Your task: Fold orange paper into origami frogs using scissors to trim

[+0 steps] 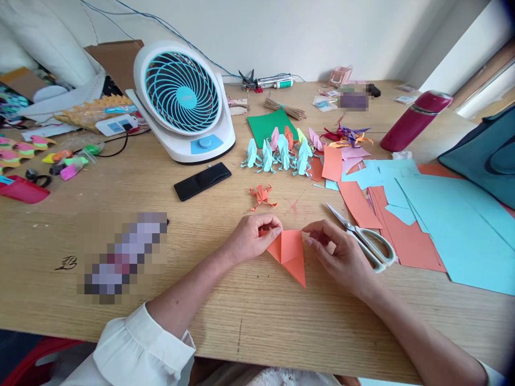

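Observation:
My left hand [257, 236] pinches the left part of a folded orange sheet of paper [292, 246] between thumb and fingers. The sheet has a squared flap on top and a point that hangs down toward me. At its upper right corner is my right hand [338, 257], fingers curved and thumb apart, with the index fingertip at or very near the paper's edge. Just beyond the sheet lies a small folded orange paper figure [262, 197] with thin legs. Scissors [362, 238] with white handles rest beside my right hand.
Several folded paper figures [284, 153] stand in rows at the back. Orange strips [410, 236] and large light-blue sheets [475, 230] spread to the right. A fan [183, 96], black phone-like case [203, 181], green sheet [269, 127] and red flask [416, 120] also occupy the table.

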### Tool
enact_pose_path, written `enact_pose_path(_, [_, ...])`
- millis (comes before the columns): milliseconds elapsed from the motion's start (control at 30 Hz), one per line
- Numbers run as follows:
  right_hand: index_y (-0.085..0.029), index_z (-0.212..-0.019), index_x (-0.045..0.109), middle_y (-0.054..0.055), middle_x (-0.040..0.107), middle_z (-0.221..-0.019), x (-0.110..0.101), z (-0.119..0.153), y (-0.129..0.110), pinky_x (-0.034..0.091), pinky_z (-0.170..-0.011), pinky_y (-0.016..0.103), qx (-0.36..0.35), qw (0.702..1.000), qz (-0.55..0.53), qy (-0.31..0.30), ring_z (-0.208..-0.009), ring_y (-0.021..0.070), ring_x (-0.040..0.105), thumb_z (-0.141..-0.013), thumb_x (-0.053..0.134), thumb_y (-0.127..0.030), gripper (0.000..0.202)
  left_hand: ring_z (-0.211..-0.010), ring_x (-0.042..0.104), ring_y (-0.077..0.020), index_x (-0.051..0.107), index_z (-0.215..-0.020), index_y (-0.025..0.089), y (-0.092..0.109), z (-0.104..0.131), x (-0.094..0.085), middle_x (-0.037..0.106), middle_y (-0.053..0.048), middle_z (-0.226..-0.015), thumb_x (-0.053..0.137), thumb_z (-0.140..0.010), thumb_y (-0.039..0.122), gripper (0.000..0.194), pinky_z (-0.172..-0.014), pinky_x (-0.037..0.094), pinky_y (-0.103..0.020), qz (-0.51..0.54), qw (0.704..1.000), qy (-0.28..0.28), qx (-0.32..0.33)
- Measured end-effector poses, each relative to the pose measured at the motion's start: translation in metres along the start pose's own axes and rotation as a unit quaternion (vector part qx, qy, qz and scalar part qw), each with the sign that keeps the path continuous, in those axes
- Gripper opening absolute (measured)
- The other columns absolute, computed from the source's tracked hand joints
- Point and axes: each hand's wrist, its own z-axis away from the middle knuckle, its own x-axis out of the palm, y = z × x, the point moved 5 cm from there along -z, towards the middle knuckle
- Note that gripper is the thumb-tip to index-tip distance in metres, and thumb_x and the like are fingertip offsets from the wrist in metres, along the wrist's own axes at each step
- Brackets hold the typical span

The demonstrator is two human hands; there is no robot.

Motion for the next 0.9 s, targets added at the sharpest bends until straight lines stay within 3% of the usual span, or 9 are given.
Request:
enact_pose_path(67, [-0.023, -0.11, 0.061, 0.002, 0.06, -0.093, 0.0, -0.001, -0.003, 0.044, -0.071, 0.028, -0.026, 1.0, -0.01, -0.005, -0.078, 0.015, 0.054, -0.098, 0.054, -0.033, 0.017, -0.072, 0.057, -0.0116, 0.06, -0.072, 0.015, 0.003, 0.002, 0.003, 0.062, -0.001, -0.075, 0.058, -0.088, 0.018, 0.016, -0.068, 0.042, -0.023, -0.008, 1.0, -0.018, 0.011])
enact_pose_path(267, [-0.022, -0.104, 0.065, 0.005, 0.059, -0.1, 0.016, -0.002, -0.003, 0.045, -0.071, 0.029, -0.021, 0.991, -0.067, -0.115, -0.083, 0.0165, 0.057, -0.099, 0.054, -0.035, 0.018, -0.07, 0.053, -0.0113, 0.056, -0.071, 0.016, 0.009, 0.006, 0.013, 0.058, -0.001, -0.076, 0.054, -0.088, 0.016, 0.018, -0.065, 0.041, -0.024, -0.026, 0.998, -0.059, 0.025])
enact_pose_path(533, [-0.021, -0.108, 0.067, 0.006, 0.059, -0.1, 0.017, -0.003, -0.001, 0.046, -0.075, 0.03, -0.021, 0.985, -0.099, -0.142, -0.087, 0.0174, 0.057, -0.096, 0.058, -0.029, 0.017, -0.069, 0.055, -0.0111, 0.058, -0.072, 0.016, 0.006, 0.007, 0.014, 0.059, 0.0, -0.077, 0.055, -0.087, 0.016, 0.016, -0.06, 0.041, -0.022, -0.033, 0.996, -0.082, -0.001])
enact_pose_path(733, [-0.02, -0.088, 0.065, 0.003, 0.056, -0.092, 0.017, -0.002, -0.001, 0.043, -0.068, 0.026, -0.012, 0.983, -0.096, -0.155, -0.079, 0.0145, 0.053, -0.093, 0.062, -0.032, 0.014, -0.081, 0.059, -0.0153, 0.059, -0.07, 0.017, 0.006, 0.006, 0.013, 0.062, -0.003, -0.083, 0.059, -0.085, 0.015, 0.015, -0.074, 0.045, -0.028, -0.095, 0.992, -0.069, 0.047])
enact_pose_path(900, [-0.019, -0.088, 0.062, -0.001, 0.055, -0.076, 0.016, 0.001, -0.002, 0.034, -0.056, 0.024, 0.01, 0.978, -0.085, -0.191, -0.062, 0.0109, 0.043, -0.095, 0.06, -0.038, 0.02, -0.082, 0.057, -0.0174, 0.059, -0.069, 0.017, 0.004, 0.006, 0.013, 0.06, -0.003, -0.079, 0.06, -0.082, 0.012, 0.014, -0.077, 0.044, -0.03, -0.154, 0.982, -0.078, 0.071])
